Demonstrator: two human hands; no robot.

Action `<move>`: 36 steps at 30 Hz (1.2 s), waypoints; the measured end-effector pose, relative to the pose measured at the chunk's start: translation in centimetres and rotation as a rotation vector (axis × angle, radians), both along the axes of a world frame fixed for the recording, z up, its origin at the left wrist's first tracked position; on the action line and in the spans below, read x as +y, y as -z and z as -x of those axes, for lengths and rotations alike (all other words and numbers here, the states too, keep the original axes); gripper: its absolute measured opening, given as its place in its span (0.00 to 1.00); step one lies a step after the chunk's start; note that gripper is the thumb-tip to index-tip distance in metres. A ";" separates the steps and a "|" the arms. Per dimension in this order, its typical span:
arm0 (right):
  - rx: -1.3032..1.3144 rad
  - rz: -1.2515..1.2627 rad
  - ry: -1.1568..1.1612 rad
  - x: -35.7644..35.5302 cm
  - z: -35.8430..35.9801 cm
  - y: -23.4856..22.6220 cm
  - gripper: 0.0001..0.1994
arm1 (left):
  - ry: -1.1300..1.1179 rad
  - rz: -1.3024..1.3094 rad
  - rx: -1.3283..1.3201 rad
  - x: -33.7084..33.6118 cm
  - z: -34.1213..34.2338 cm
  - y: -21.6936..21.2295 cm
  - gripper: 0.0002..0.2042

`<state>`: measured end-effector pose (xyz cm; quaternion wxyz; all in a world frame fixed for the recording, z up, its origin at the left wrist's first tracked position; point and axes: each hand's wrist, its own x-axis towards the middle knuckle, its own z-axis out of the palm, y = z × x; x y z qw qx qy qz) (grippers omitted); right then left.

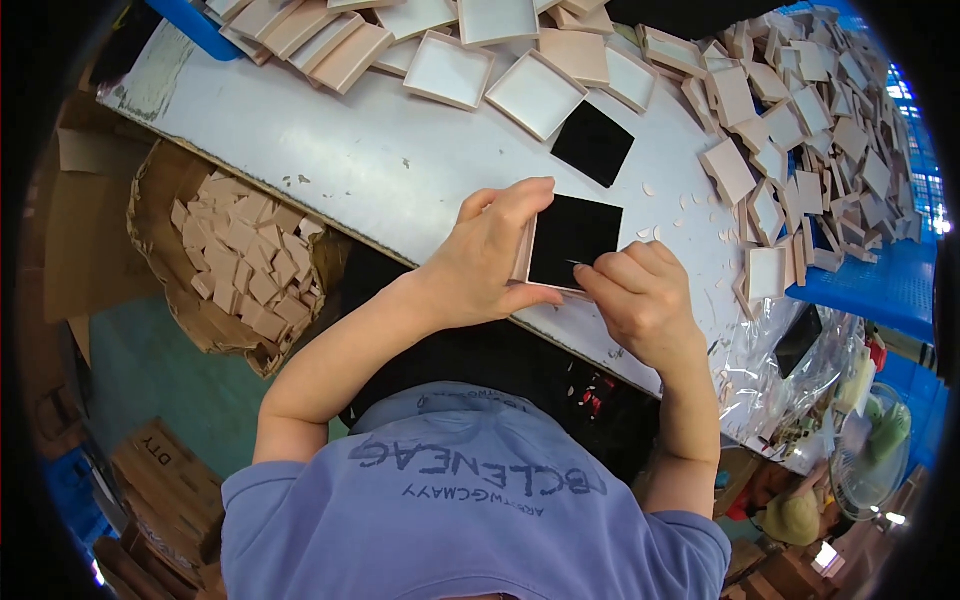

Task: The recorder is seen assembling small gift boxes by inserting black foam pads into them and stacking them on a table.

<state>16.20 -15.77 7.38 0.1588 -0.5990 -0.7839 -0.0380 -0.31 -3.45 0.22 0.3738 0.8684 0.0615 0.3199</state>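
Two hands work on a small pink box with a black pad at the near edge of a white table.

The table (330, 150) runs from upper left to lower right, its far side strewn with open pink boxes (450, 70) and a big heap of lids (800, 110) at right; a bin of pink scraps (245, 265) sits below its left edge. A loose black pad (593, 142) lies flat just beyond the hands. The box (571, 243) is square, so it has no clear long axis; it is tipped up on its near edge, black face toward the camera. The left hand (485, 265) grips its left side, fingers over the top, thumb beneath. The right hand (640, 295) is closed, pinching a thin pointed tool (577, 263) whose tip touches the pad's lower right part.
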 end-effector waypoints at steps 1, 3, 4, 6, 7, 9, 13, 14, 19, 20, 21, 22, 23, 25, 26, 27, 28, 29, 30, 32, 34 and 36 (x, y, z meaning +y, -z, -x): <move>0.039 0.011 -0.027 0.1 0.1 0.0 0.09 | -0.002 -0.003 -0.005 0.0 0.0 0.0 0.45; 0.130 0.072 -0.033 0.2 -0.4 0.4 0.10 | 0.009 0.038 0.012 0.2 0.1 -0.1 0.46; 0.219 0.136 -0.047 0.3 -0.8 0.5 0.11 | 0.011 0.082 0.029 0.3 0.1 -0.1 0.46; 0.435 0.166 -0.003 0.3 -1.9 0.3 0.12 | 0.010 0.045 0.070 0.5 0.4 -0.8 0.43; 0.653 0.194 0.032 0.5 -2.8 0.3 0.12 | 0.000 0.007 0.114 0.6 0.5 -1.2 0.40; 0.599 -0.031 0.294 1.2 -8.0 1.2 0.15 | 0.007 -0.081 0.189 0.4 0.7 -1.8 0.36; -0.092 -0.028 0.988 -0.1 -19.5 5.2 0.28 | 0.048 -0.141 0.205 0.3 -0.2 -1.8 0.26; -0.093 -0.033 0.972 -0.1 -20.0 5.6 0.28 | 0.032 -0.142 0.203 0.4 -0.3 -1.3 0.26; -0.106 0.197 1.204 0.6 -18.0 4.7 0.33 | 0.141 0.010 0.020 0.5 -0.4 0.4 0.21; -0.105 0.198 1.202 0.8 -17.0 4.3 0.33 | 0.139 0.011 0.022 0.7 -0.3 0.3 0.21; -0.113 0.085 1.149 0.9 -15.8 3.9 0.34 | 0.144 -0.014 0.050 0.8 -0.1 0.0 0.23; -0.120 -0.031 1.089 1.0 -14.5 3.6 0.34 | 0.144 -0.042 0.078 1.0 -0.1 -0.2 0.26; 0.162 -0.101 0.875 0.9 -12.7 3.4 0.34 | 0.139 -0.040 0.081 0.9 -0.1 -0.1 0.26; 0.513 -0.070 0.443 0.4 -8.9 2.8 0.36 | 0.099 0.037 -0.073 0.9 -0.5 0.1 0.37; 0.590 -0.007 0.290 0.7 -6.8 2.6 0.37 | 0.111 0.041 -0.071 0.9 -0.7 0.4 0.37; 0.569 0.032 0.223 1.0 -4.8 2.2 0.37 | 0.085 0.053 -0.128 1.0 -0.8 0.8 0.42; 0.562 0.078 0.194 1.3 -3.3 2.0 0.36 | 0.058 0.064 -0.186 1.0 -0.9 1.0 0.46; 0.514 0.105 0.171 1.3 -2.4 2.1 0.35 | 0.067 0.066 -0.183 1.1 -0.9 1.0 0.46; 0.444 0.108 0.150 1.3 -1.5 1.8 0.35 | 0.074 0.061 -0.157 1.2 -0.9 1.0 0.47; 0.376 0.111 0.123 1.0 -0.9 1.3 0.34 | 0.083 0.030 -0.123 1.4 -0.7 0.3 0.46; 0.218 0.110 0.036 0.6 -1.1 1.1 0.34 | 0.105 -0.036 0.001 1.3 -0.5 -1.0 0.44; 0.162 0.098 0.055 0.2 -0.6 1.4 0.34 | 0.128 -0.101 0.124 1.2 -0.4 -1.2 0.42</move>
